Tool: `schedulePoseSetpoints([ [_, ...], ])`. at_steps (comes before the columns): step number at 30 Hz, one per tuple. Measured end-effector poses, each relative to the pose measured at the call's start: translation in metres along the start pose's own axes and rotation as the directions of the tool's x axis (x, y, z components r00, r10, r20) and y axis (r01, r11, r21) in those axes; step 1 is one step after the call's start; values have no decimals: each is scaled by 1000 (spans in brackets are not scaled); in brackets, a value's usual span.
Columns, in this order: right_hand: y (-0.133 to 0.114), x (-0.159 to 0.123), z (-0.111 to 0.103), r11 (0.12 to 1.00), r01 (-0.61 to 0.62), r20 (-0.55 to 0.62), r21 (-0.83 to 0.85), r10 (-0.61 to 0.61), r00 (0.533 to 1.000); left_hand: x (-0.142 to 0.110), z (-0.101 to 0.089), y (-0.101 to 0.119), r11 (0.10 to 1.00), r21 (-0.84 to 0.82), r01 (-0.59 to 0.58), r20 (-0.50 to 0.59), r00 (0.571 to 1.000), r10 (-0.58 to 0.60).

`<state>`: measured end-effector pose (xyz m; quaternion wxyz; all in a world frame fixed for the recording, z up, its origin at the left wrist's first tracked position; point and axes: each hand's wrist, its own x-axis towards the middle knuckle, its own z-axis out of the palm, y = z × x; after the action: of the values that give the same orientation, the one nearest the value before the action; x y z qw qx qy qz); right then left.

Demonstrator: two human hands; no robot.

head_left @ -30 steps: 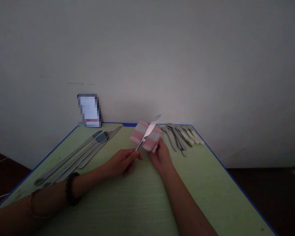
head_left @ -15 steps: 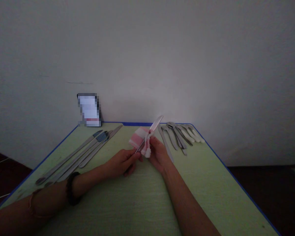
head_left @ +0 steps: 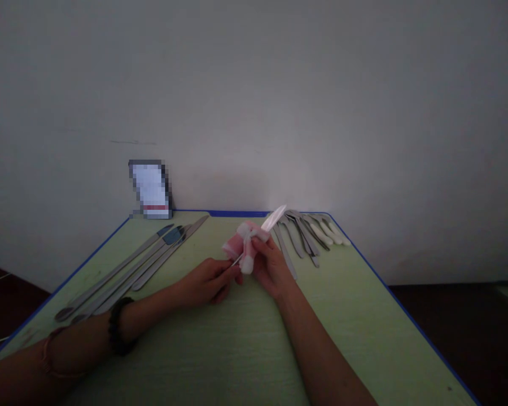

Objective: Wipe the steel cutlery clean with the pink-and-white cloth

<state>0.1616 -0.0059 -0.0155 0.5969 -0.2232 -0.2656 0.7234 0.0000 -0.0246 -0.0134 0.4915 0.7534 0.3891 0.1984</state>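
Over the middle of the table, my left hand pinches the handle end of a table knife. Its shiny blade points up and to the right. A pink and white cloth is wrapped around the knife's middle, hiding that part of it. My right hand grips the cloth around the knife, with the thumb on top. Just beyond my right hand lies a row of cutlery, including spoons, knives and several pieces with white handles.
On the left of the green table lie several long knives and spoons, partly behind my left forearm. A phone with a lit, blurred screen leans on the wall at the back left. A blue edge rims the table.
The cloth has slid along the knife toward the blade and bunched up more under my right hand. The blade tip sits slightly lower and farther right. My left hand keeps its hold.
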Motion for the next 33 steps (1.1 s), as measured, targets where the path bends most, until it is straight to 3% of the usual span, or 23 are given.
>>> schedulePoseSetpoints([
  [8, -7, 14, -13, 967, 246, -223, 67, -226, 948, 1, -3, -5, 987, -163, 17, 42, 999, -10],
  [11, -8, 14, -12, 976, 210, -198, 65, -193, 961, 2, -3, -8, 988, -153, 10, 58, 998, -1],
  [15, -2, 8, -4, 998, 54, -84, 25, -52, 995, 4, -2, -11, 985, -171, 30, 36, 999, -24],
  [18, 3, 5, 1, 1000, -16, -67, -7, 15, 998, 5, -1, -10, 981, -184, 64, 37, 998, -58],
  [22, 5, 5, 2, 997, -6, -90, -73, 0, 996, 4, 0, -6, 988, -139, 67, 46, 997, -62],
  [26, 5, 7, 1, 996, -5, -107, -88, -4, 994, 2, -1, -3, 996, -90, -2, 68, 998, 9],
  [30, 2, 7, 1, 999, -5, -62, -47, 2, 998, 2, -1, -4, 998, -64, -22, 64, 998, 26],
  [33, 2, 5, 1, 992, 3, -18, -126, -6, 1000, 2, -1, -4, 997, -71, -15, 41, 999, 18],
])
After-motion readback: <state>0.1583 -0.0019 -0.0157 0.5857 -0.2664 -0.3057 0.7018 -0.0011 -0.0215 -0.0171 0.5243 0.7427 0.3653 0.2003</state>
